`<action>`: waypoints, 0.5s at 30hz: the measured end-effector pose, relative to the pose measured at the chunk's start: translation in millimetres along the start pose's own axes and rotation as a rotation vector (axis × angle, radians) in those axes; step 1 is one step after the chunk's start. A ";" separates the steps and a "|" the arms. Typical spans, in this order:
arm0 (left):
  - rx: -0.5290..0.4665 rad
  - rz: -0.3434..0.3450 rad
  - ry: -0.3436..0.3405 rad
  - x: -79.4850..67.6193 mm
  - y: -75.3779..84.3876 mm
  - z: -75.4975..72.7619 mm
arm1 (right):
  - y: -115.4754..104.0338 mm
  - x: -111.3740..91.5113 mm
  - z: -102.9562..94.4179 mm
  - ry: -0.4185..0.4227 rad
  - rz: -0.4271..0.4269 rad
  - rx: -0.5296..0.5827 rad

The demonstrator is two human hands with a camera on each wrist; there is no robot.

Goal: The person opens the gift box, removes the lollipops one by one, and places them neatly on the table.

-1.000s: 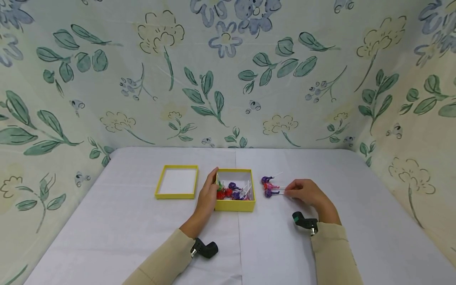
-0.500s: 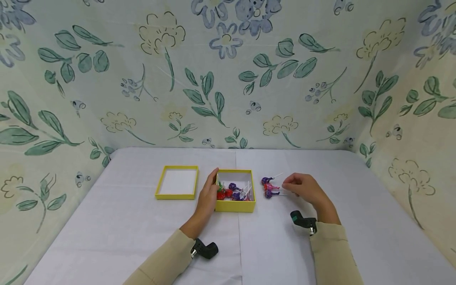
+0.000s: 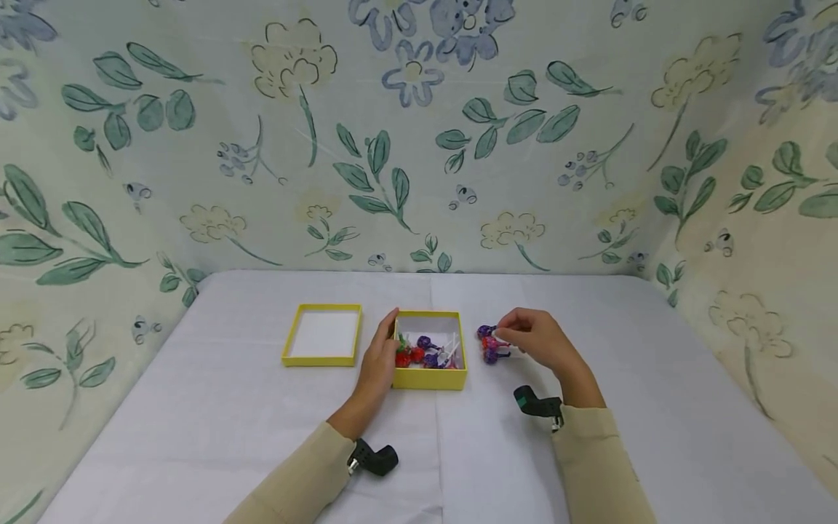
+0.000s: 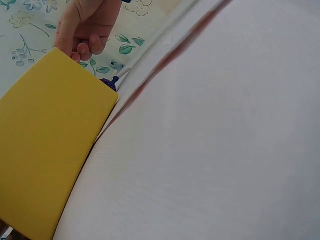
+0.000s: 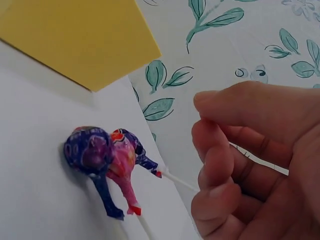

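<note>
In the head view, my left hand (image 3: 376, 367) holds the left side of an open yellow box (image 3: 429, 378). Wrapped lollipops (image 3: 416, 354), red and purple, lie inside with their white sticks to the right. Right of the box, two purple lollipops (image 3: 491, 356) and a pink lollipop (image 5: 123, 157) between them lie side by side on the table. My right hand (image 3: 540, 342) hovers over their sticks, thumb and index finger together. Seen from the right wrist, its fingers are curled with nothing visible between them. The far purple lollipop's stick (image 5: 180, 181) runs behind the fingers.
A yellow-rimmed box lid (image 3: 322, 361) lies inside up, left of the box. White cloth (image 3: 216, 407) covers the table. Floral fabric (image 3: 419, 145) hangs along the back and sides.
My right hand has left the near lollipop sticks and shifted away from me and left, over the far purple lollipop's stick. My left hand and the box stay put.
</note>
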State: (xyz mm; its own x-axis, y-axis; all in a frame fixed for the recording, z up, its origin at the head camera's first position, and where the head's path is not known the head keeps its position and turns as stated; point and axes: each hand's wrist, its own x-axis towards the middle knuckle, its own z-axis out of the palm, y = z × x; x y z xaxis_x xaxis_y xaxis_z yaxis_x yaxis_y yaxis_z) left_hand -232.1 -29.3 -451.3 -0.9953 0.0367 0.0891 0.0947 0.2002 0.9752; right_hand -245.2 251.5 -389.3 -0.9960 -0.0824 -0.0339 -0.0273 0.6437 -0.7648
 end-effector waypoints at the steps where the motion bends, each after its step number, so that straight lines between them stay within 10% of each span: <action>1: 0.002 0.001 0.004 -0.1 -0.3 -0.8 | -2.2 0.3 1.6 0.001 -0.007 0.008; 15: -0.044 0.071 -0.009 -1.1 -6.3 -1.4 | -40.2 -1.7 21.7 0.012 -0.141 0.039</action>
State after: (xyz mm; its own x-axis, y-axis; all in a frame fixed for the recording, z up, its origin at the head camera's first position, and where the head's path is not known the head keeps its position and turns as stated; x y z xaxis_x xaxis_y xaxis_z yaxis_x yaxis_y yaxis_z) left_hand -231.6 -31.9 -457.2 -0.9860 0.0577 0.1566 0.1638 0.1531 0.9745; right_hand -240.6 209.2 -372.5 -0.9835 -0.1605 0.0835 -0.1640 0.5961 -0.7860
